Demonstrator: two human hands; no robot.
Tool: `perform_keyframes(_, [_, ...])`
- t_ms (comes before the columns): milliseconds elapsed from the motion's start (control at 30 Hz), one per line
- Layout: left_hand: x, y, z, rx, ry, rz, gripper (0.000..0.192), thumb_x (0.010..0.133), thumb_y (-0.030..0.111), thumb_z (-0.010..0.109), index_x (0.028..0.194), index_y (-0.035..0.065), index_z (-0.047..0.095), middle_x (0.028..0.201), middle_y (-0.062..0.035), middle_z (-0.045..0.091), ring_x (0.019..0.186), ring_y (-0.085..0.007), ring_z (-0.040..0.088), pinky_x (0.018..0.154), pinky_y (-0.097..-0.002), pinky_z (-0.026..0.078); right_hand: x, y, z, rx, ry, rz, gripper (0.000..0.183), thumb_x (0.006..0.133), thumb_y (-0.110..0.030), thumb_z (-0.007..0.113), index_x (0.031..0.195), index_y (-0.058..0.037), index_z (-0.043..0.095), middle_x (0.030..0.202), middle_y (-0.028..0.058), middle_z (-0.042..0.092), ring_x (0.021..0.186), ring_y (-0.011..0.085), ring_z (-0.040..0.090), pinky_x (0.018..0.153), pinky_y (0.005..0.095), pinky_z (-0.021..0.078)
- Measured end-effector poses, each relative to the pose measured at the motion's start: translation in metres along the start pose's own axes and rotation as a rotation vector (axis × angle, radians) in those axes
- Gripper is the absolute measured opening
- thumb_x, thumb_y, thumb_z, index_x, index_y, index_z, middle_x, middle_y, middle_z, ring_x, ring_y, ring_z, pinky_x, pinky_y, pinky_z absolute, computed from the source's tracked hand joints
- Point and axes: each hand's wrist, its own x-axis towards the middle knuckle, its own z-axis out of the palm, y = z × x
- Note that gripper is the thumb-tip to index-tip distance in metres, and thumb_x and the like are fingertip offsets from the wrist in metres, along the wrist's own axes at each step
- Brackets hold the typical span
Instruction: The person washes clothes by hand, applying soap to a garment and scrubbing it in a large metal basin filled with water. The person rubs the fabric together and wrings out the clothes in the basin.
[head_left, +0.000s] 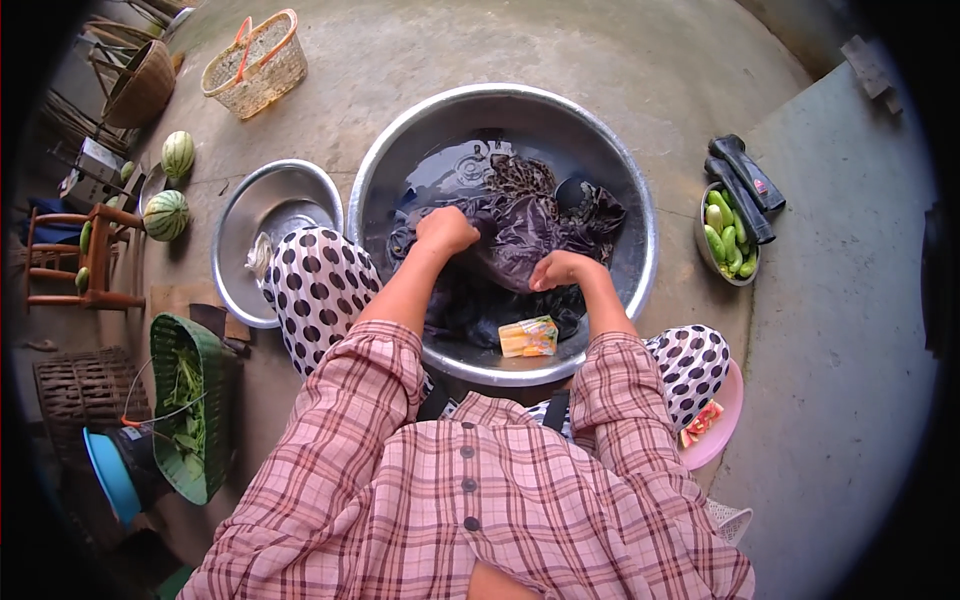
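A large metal basin (501, 94) stands before me, holding water and several dark wet garments. My left hand (448, 229) grips one side of a dark purplish garment (517, 225). Closer to me and to the right, my right hand (559, 271) pinches the lower edge of the same cloth, which is stretched between both hands. Behind it lies a patterned brown cloth (521, 176), partly in the water. A dark round object (574, 193), perhaps a cup or bowl, rests among the clothes. Near the basin's front wall sits a yellow soap bar in a printed wrapper (529, 337).
At left is a smaller metal basin (232, 247). Beyond are watermelons (166, 215), a wooden chair (97, 259), a woven basket (255, 67) and a green basket of leaves (169, 405). Rubber boots (742, 180), a bowl of cucumbers (727, 234) and a pink basin (727, 427) stand at right.
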Motion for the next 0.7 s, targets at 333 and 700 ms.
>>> perform_keyframes(333, [-0.017,-0.007,-0.004,0.366,-0.444,0.05,0.046,0.068,0.033,0.08,0.104,0.0066,0.067,0.1,-0.0139,0.071,0.1,-0.0257,0.067,0.083,-0.0388,0.053,0.021,-0.004,0.035,-0.445,0.983,-0.138,0.051,0.067,-0.016,0.082,0.113,-0.0126,0.06,0.108,0.0135,0.061,0.101,0.033,0.061,0.086,0.041,0.0505])
perform_keyframes(700, [-0.001,-0.014,0.03,0.047,0.176,0.352,0.059,0.07,0.008,0.073,0.126,0.0154,0.055,0.131,-0.0102,0.052,0.125,-0.029,0.047,0.1,-0.0402,0.044,0.024,-0.007,0.018,-0.252,0.904,-0.043,0.014,0.072,-0.014,0.072,0.083,-0.0063,0.071,0.089,0.0181,0.068,0.089,0.0345,0.066,0.08,0.0423,0.053])
